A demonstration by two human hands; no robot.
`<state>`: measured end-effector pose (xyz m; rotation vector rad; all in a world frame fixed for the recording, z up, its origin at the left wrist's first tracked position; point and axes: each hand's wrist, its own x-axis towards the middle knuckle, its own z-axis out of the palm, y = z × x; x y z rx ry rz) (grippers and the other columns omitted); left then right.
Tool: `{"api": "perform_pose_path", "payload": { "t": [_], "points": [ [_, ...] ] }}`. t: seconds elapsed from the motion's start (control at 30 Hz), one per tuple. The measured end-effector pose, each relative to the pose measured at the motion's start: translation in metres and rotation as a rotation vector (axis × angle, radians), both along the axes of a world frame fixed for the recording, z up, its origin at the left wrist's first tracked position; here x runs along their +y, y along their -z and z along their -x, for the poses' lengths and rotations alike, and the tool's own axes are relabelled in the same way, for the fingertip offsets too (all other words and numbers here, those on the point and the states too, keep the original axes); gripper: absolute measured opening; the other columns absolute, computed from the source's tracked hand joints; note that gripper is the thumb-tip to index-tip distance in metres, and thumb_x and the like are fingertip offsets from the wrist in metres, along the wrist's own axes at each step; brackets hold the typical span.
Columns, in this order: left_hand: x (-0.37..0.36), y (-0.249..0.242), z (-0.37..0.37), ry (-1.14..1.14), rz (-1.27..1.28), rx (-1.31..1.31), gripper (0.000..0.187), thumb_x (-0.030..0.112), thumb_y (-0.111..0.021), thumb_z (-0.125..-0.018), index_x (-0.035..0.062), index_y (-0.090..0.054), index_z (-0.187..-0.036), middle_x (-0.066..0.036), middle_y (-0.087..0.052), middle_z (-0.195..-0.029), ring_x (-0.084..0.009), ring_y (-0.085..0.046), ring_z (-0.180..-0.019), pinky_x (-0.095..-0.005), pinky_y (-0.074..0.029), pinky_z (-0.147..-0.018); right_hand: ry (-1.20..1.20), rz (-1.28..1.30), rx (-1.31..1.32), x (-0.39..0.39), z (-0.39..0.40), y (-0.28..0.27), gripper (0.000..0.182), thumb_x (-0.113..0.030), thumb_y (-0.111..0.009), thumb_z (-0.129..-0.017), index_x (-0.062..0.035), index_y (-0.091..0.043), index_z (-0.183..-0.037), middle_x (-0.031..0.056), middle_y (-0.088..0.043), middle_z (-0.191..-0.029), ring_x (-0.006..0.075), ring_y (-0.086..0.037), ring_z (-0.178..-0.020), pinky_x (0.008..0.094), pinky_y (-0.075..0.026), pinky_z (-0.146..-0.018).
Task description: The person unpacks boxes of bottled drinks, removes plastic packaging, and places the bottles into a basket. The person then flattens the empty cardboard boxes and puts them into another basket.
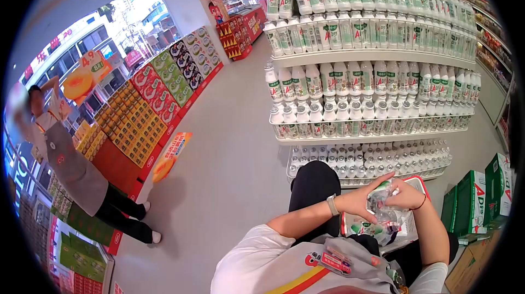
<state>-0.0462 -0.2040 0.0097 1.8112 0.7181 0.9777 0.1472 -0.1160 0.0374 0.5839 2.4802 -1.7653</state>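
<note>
Stocked bottle shelves (372,56), green cartons (473,198), aproned co-worker (76,168)

White shelf (372,56) in three tiers, packed with upright white bottles (350,78) in rows. Grey floor (229,146) below, bearing green cartons (473,198) at right.

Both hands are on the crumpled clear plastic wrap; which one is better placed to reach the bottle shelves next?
Probably the left hand: it lies on the side of the crumpled clear plastic wrap nearer the white shelves of white bottles. The right hand sits farther right, towards the green cartons.
</note>
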Motion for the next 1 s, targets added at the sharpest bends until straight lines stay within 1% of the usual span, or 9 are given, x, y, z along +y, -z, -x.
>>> {"api": "perform_pose_path", "payload": {
  "t": [0.07,0.2,0.27,0.33,0.5,0.7,0.83,0.9,1.0],
  "points": [
    [0.001,0.033,-0.011,-0.021,0.077,-0.014,0.123,0.028,-0.089,-0.054,0.0081,-0.012,-0.148,-0.011,-0.033,-0.144,-0.0227,-0.035,-0.132,-0.0339,-0.024,-0.111,0.337,0.163,0.472,-0.008,-0.014,0.014,0.021,-0.003,-0.064,-0.074,-0.0014,-0.067,-0.095,0.0051,-0.067,-0.090,0.0122,-0.062,-0.079,0.0287,-0.049,-0.076],
    [-0.005,0.076,-0.058,0.126,0.457,-0.517,0.097,0.020,-0.081,-0.069,0.0134,-0.019,-0.144,-0.007,-0.044,-0.132,-0.0220,-0.047,-0.121,-0.0413,-0.037,-0.104,0.772,-0.114,0.659,-0.010,-0.018,0.068,0.021,-0.006,-0.067,-0.071,-0.0027,-0.066,-0.091,0.0072,-0.064,-0.097,0.0167,-0.061,-0.085,0.0322,-0.048,-0.077],
    [-0.016,0.079,-0.078,0.237,0.690,-0.932,0.072,0.007,-0.066,-0.085,0.0158,-0.022,-0.141,-0.007,-0.045,-0.130,-0.0216,-0.055,-0.112,-0.0437,-0.051,-0.087,0.636,-0.476,0.676,-0.021,-0.016,0.033,0.025,-0.005,-0.067,-0.069,-0.0034,-0.065,-0.094,0.0093,-0.064,-0.097,0.0213,-0.061,-0.087,0.0342,-0.048,-0.078],
    [-0.013,0.069,-0.076,0.161,0.746,-0.818,0.066,0.008,-0.063,-0.087,0.0162,-0.024,-0.139,-0.006,-0.046,-0.128,-0.0196,-0.057,-0.108,-0.0405,-0.052,-0.085,0.472,-0.966,0.649,-0.027,-0.018,0.022,0.033,-0.004,-0.067,-0.067,-0.0059,-0.065,-0.100,0.0147,-0.063,-0.097,0.0351,-0.060,-0.089,0.0408,-0.046,-0.081],
    [-0.002,0.063,-0.059,0.104,0.886,-0.780,0.034,0.008,-0.055,-0.090,0.0132,-0.045,-0.122,-0.001,-0.052,-0.113,-0.0112,-0.058,-0.091,-0.0362,-0.051,-0.086,0.417,-1.077,0.487,-0.025,-0.018,0.023,0.034,-0.005,-0.069,-0.067,-0.0063,-0.064,-0.100,0.0152,-0.063,-0.100,0.0385,-0.059,-0.093,0.0447,-0.047,-0.081],
    [0.017,0.031,-0.049,0.484,0.926,-1.157,0.062,0.054,-0.041,-0.092,0.0139,-0.039,-0.140,-0.008,-0.044,-0.140,-0.0263,-0.042,-0.127,-0.0594,-0.024,-0.108,0.449,-0.960,0.308,-0.025,-0.014,0.030,0.033,-0.010,-0.058,-0.080,-0.0048,-0.058,-0.112,0.0179,-0.058,-0.114,0.0382,-0.053,-0.106,0.0423,-0.042,-0.092],
    [0.079,0.074,-0.085,0.205,1.133,-0.987,0.059,0.058,-0.049,-0.089,0.0103,-0.054,-0.123,-0.010,-0.053,-0.130,-0.0260,-0.048,-0.122,-0.0467,-0.033,-0.106,0.508,-0.923,0.139,-0.028,-0.038,0.058,0.030,-0.012,-0.053,-0.085,-0.0043,-0.056,-0.114,0.0190,-0.055,-0.119,0.0379,-0.051,-0.109,0.0433,-0.040,-0.093],
    [0.105,0.104,-0.112,0.112,1.134,-0.922,0.040,0.042,-0.052,-0.094,0.0085,-0.061,-0.112,-0.008,-0.062,-0.116,-0.0214,-0.058,-0.109,-0.0402,-0.043,-0.098,0.511,-0.683,0.074,-0.026,-0.055,0.070,0.036,-0.003,-0.052,-0.081,-0.0005,-0.052,-0.118,0.0240,-0.051,-0.123,0.0413,-0.046,-0.115,0.0452,-0.036,-0.099],
    [0.120,0.129,-0.142,-0.072,0.943,-0.746,0.035,0.033,-0.051,-0.096,0.0095,-0.055,-0.121,-0.005,-0.060,-0.119,-0.0150,-0.057,-0.108,-0.0348,-0.044,-0.095,0.371,-1.042,-0.042,-0.015,-0.088,0.093,0.055,-0.008,-0.062,-0.077,0.0025,-0.044,-0.128,0.0272,-0.044,-0.132,0.0448,-0.037,-0.125,0.0469,-0.028,-0.107]
  ]
}}
